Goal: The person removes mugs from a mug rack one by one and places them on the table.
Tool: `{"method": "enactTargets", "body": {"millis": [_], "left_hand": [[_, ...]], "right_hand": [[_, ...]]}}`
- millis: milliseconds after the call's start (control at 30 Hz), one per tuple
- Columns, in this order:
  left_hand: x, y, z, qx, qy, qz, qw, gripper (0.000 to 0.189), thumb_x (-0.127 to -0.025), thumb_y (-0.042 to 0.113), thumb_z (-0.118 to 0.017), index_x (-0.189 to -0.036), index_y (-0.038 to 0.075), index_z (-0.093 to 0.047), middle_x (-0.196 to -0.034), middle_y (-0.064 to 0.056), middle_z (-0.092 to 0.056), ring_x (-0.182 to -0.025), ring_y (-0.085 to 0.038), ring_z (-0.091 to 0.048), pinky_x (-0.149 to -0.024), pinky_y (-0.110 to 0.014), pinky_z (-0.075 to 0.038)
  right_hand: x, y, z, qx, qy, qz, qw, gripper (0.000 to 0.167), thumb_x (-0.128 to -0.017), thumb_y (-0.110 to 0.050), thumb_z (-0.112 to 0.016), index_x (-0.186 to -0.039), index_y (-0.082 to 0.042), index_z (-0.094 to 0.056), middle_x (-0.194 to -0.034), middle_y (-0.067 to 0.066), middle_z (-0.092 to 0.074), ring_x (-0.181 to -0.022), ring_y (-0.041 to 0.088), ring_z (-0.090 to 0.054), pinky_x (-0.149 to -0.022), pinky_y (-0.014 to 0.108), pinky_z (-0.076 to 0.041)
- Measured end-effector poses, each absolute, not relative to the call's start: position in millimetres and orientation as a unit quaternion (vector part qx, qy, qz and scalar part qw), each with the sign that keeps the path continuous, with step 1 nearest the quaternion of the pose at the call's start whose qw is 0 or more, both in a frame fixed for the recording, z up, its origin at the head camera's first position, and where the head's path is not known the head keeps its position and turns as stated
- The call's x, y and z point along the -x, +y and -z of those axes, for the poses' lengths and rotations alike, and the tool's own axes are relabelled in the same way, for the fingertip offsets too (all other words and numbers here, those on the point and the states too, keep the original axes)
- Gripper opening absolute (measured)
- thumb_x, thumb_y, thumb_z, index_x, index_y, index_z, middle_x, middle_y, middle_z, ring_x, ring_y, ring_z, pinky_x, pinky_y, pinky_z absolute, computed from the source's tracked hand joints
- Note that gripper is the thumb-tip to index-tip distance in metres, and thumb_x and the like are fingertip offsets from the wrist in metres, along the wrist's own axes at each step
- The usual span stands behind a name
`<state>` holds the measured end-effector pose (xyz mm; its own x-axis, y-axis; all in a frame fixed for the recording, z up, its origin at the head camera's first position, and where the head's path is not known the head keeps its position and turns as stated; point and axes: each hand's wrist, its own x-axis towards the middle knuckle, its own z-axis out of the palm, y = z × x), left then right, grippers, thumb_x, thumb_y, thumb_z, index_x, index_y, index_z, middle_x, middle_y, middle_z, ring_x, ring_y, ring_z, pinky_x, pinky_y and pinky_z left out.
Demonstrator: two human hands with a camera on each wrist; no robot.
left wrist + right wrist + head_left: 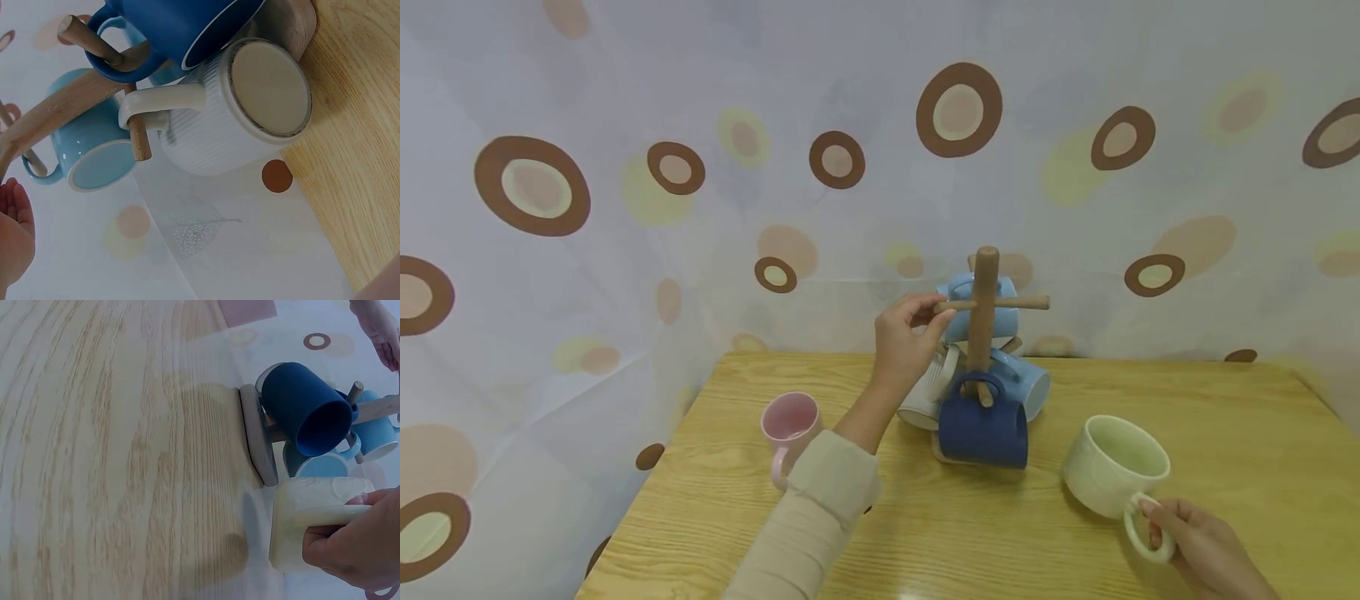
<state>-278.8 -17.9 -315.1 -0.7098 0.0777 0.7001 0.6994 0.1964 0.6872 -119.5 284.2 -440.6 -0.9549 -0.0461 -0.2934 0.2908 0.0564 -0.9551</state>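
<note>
no text, label, brand, number or sign can be read in any view: not on the pale green mug (1093, 475) at lower right of the head view, the dark blue mug (983, 432) right of its centre, or the patterned backdrop (880, 75) across the top.

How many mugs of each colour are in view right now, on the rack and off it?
Light blue mugs: 2
Dark blue mug: 1
White mug: 1
Pink mug: 1
Pale green mug: 1
Total: 6
</note>
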Motion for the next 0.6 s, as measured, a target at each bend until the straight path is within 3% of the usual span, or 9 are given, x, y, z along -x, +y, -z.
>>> {"method": "enactTargets", "body": {"millis": [333,600], "left_hand": [[277,-17,316,0.266,-0.723,0.577,0.270,0.021,-0.083,0.007,-0.068,-0.096,-0.009,-0.066,-0.086,-0.020,-0.065,-0.078,-0.030,-0.066,-0.072,-0.017,-0.054],[277,-17,316,0.263,-0.718,0.585,0.269,0.020,-0.082,0.006,-0.068,-0.096,-0.009,-0.066,-0.087,-0.021,-0.065,-0.078,-0.031,-0.065,-0.072,-0.018,-0.054]], "right_hand": [[126,281,442,-0.166,0.734,0.654,0.076,0.029,-0.098,-0.024,-0.046,-0.072,-0.011,-0.049,-0.068,-0.008,-0.048,-0.067,0.006,-0.042,-0.060,0.019,-0.037],[131,284,441,-0.179,0.751,0.627,0.109,0.028,-0.098,-0.032,-0.043,-0.078,-0.013,-0.048,-0.071,-0.010,-0.047,-0.071,0.005,-0.042,-0.065,0.019,-0.040]]}}
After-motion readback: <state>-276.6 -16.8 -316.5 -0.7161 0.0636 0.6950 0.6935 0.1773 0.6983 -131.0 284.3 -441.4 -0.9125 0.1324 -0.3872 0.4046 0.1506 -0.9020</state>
